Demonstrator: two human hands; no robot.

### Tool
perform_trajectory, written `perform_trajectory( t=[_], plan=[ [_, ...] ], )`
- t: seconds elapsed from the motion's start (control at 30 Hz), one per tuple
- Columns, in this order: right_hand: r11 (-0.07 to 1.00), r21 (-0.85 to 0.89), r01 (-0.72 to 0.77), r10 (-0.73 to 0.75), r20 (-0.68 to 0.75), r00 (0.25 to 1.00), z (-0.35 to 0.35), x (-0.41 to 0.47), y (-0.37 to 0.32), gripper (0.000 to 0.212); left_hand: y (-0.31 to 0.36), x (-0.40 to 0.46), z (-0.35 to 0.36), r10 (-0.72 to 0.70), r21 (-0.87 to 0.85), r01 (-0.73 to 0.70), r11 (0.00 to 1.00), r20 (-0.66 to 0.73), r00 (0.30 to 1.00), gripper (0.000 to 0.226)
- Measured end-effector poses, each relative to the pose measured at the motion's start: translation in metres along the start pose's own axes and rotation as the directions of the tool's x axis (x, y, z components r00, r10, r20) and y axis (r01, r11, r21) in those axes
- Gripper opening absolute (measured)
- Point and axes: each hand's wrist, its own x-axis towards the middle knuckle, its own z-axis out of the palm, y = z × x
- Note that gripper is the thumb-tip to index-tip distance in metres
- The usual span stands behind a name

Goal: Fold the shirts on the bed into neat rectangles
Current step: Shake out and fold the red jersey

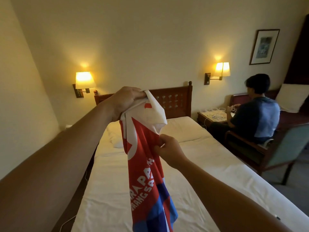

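one shirt (142,158) in view, red with white and blue panels and white lettering; i count no other shirts on the bed (209,164), though its near end is cut off by the frame. the shirt hangs in the air above the middle of the bed, lengthwise, clear of the sheet as far as i can see. my left hand (125,101) grips a bunched wad of white fabric at the top, fingers curled right round it, toward the headboard (173,101) end. my right hand (168,149) pinches a fold of the red cloth lower down, at the shirt's right edge, thumb and fingertips closed on it. handling judgement: thin, light, smooth jersey-type fabric, fully limp, drapes into a rope under its own weight, likely slippery, so a pinch may slide. best holds would be the two shoulder seams or the hem corners, so it spreads flat; the present bunched grip won't open it. other counts: two lit wall lamps, one framed picture, one seated person at the right edge beside the bed, one pillow (180,129).
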Motion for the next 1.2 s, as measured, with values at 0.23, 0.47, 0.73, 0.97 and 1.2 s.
perform_trajectory(
  t=[0.23,0.47,0.73,0.97,1.2],
  plan=[
    [0.990,-0.099,-0.102,0.088,-0.137,0.987,-0.003,-0.006,0.026,0.015,-0.010,-0.015,0.002,-0.026,-0.029,0.024,0.999,-0.069,0.997,0.028],
    [0.998,-0.039,0.058,-0.060,-0.044,0.997,-0.011,0.010,-0.015,0.009,-0.064,-0.038,-0.038,-0.215,0.393,0.312,0.865,-0.272,0.938,0.028],
    [0.868,-0.233,0.439,-0.393,0.220,0.893,-0.006,0.026,-0.070,0.018,-0.086,-0.057,-0.003,-0.433,0.254,0.396,0.882,0.109,0.895,0.064],
    [0.778,-0.386,0.496,-0.383,0.335,0.861,-0.018,0.032,-0.066,0.011,-0.107,-0.058,0.028,-0.272,-0.008,0.272,0.962,-0.064,0.960,0.010],
    [0.906,-0.395,0.154,-0.071,0.218,0.973,-0.024,0.032,0.005,0.025,-0.093,-0.045,0.026,-0.101,0.304,0.132,0.943,-0.114,0.988,0.015]
  ],
)
